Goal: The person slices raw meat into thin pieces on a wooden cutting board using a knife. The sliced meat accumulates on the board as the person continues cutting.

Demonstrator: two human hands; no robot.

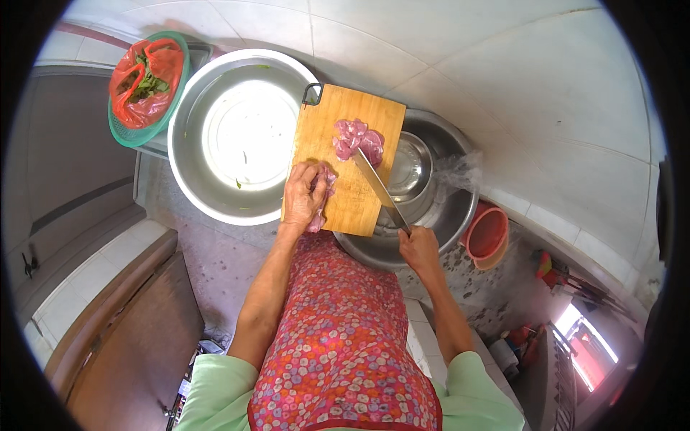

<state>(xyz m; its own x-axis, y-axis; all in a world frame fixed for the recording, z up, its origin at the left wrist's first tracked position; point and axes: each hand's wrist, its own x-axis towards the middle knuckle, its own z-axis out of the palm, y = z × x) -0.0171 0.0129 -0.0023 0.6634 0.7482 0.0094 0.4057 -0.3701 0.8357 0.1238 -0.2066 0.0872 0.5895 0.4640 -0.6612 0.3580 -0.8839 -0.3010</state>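
Our left hand (305,194) is pressing, fingers bent and close together, on an uncut-looking pink piece of raw meat (330,184), which is lying beneath and just right of the fingers on a rectangular yellow-brown wooden cutting board (366,212). Our right hand (419,248) is wrapping tightly around the grip of a long steel knife (381,188); its blade is slanting away leftward, the tip reaching the near edge of a pile of thin pink meat slices (352,136) beyond both hands. The board is lying over a round silver metal basin of water (188,144), left of the left hand, and a dark-grey metal basin (460,215), just beyond the right.

We are apparently slicing the meat, and perhaps tending the cut slices with the blade tip at this moment. The next move is probably calling for the edge to return beside the held piece, with the left fingertips curled clear.

We are finding no brand, label or writing that we can read.
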